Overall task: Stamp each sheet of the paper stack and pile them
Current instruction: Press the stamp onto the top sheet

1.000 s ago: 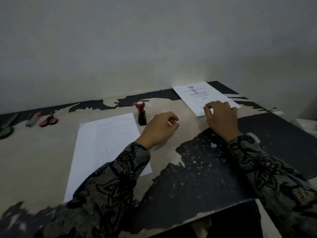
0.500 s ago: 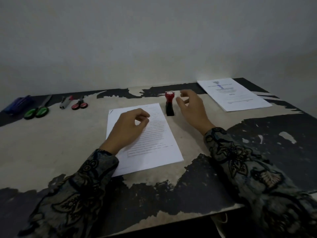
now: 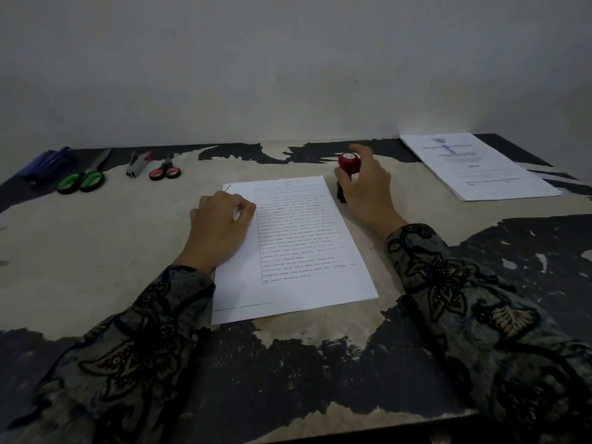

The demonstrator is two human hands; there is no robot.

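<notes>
— Looking at the head view: the right hand curled round the stamp, upright on the desk at the paper stack's upper right corner?

— Yes. The left hand, fingers curled and pinching nothing, rested on the stack's left margin. Best lift straight, press squarely, then move the sheet to the upper-right pile.

red-topped black stamp, white printed sheet, green-handled scissors, dark floral sleeves

The table looks worn and patchy. The paper is smooth and white. The stamp has a shiny red top.
</notes>
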